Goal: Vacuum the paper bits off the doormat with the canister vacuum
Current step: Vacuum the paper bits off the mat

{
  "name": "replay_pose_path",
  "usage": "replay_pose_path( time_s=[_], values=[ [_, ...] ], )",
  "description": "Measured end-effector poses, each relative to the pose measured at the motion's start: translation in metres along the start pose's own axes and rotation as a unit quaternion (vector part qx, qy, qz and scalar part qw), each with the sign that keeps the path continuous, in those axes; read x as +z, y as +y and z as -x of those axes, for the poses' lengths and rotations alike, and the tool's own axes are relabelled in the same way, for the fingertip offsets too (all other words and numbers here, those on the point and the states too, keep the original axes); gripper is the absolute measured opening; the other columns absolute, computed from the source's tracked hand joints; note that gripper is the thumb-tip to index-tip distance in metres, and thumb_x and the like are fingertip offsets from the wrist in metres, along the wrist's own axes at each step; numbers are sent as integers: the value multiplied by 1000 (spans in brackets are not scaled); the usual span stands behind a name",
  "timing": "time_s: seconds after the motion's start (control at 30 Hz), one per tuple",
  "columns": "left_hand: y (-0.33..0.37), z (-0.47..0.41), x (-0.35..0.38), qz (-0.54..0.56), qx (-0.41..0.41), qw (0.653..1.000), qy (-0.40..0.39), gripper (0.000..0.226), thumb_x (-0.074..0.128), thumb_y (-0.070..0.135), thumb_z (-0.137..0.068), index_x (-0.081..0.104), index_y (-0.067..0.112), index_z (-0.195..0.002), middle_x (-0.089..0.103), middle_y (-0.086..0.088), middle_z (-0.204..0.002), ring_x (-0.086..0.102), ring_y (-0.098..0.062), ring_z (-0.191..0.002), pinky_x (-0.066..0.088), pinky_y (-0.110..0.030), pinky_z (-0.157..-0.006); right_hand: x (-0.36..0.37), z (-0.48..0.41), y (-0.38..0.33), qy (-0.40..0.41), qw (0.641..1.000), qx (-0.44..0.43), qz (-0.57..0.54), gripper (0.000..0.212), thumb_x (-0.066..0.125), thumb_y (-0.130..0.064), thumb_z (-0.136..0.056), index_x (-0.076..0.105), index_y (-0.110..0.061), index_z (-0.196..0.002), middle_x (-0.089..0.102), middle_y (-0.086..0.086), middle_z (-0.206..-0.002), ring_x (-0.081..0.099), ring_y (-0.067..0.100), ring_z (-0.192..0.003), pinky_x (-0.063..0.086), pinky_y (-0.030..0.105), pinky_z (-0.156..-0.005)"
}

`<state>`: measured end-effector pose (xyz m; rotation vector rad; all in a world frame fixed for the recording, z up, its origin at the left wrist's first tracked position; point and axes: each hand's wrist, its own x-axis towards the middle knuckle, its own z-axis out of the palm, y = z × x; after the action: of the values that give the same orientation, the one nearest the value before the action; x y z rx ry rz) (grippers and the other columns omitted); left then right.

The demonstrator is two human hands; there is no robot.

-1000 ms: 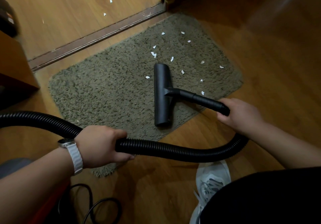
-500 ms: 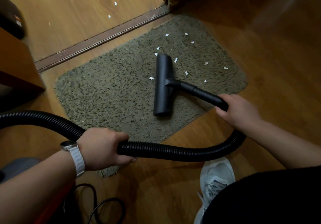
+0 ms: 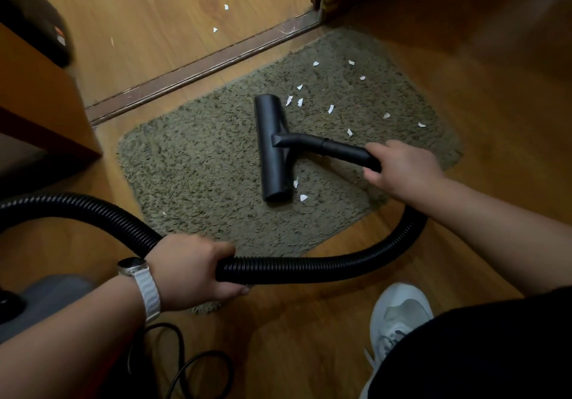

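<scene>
A shaggy olive doormat [image 3: 201, 163] lies on the wooden floor below a door threshold. Several white paper bits [image 3: 330, 108] are scattered over its right half; two lie by the near end of the nozzle. The black T-shaped vacuum nozzle [image 3: 272, 148] rests flat on the middle of the mat. My right hand [image 3: 402, 168] grips the black wand [image 3: 340, 148] behind the nozzle. My left hand [image 3: 195, 270] holds the ribbed black hose [image 3: 325, 264], which loops from the wand past my wrist to the left.
The grey canister body [image 3: 52, 296] shows at the lower left, with a black cable [image 3: 198, 364] coiled on the floor. A wooden cabinet corner [image 3: 46, 110] stands at the left. A metal threshold strip [image 3: 201, 67] crosses behind the mat, with paper scraps beyond. My white shoe [image 3: 399, 315] is at the bottom right.
The nozzle has slid left across the mat, away from the cluster of bits, and two bits now show beside its near end. My right hand has come forward over the mat's edge.
</scene>
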<state>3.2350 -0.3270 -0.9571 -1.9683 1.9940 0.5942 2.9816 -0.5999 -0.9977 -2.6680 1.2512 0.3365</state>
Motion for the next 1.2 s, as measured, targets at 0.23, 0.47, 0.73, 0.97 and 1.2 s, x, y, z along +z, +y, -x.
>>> replay_pose_path(
  time_s=[0.23,0.47,0.73,0.97,1.2],
  values=[
    [-3,2,-3,35,-30,999,16,82,7,100,-53,47,31,-77,51,9,-58,50,-4,-55,46,-25,-54,-29,-13,10,6,999,33,38,28,58,-44,-91,59,-31,-117,52,-2,-85,52,24,-78,36,29,-54],
    [-1,-5,-8,31,-39,998,29,76,17,95,-58,51,30,-80,51,11,-60,51,-5,-56,46,-24,-54,-38,-11,22,-1,998,31,51,31,60,-43,-89,60,-33,-118,54,0,-86,54,26,-80,36,29,-54],
    [13,-23,6,4,-5,1000,0,67,26,90,-66,53,33,-90,52,12,-67,60,-6,-68,45,-25,-59,-22,11,26,9,998,-42,46,39,59,-47,-88,58,-35,-124,55,-2,-93,63,28,-94,49,33,-63],
    [21,-27,-3,32,2,998,48,76,20,91,-62,57,30,-88,48,12,-63,57,-10,-63,38,-26,-55,-39,51,57,-27,993,23,115,41,56,-54,-88,54,-40,-126,50,-7,-89,62,22,-91,44,29,-57],
    [32,-33,2,15,60,995,72,62,37,87,-67,57,29,-73,58,10,-57,60,-14,-50,32,-24,-49,-39,73,41,-51,987,-20,152,42,48,-55,-92,46,-41,-131,46,-9,-92,62,18,-88,49,27,-55]
  ],
)
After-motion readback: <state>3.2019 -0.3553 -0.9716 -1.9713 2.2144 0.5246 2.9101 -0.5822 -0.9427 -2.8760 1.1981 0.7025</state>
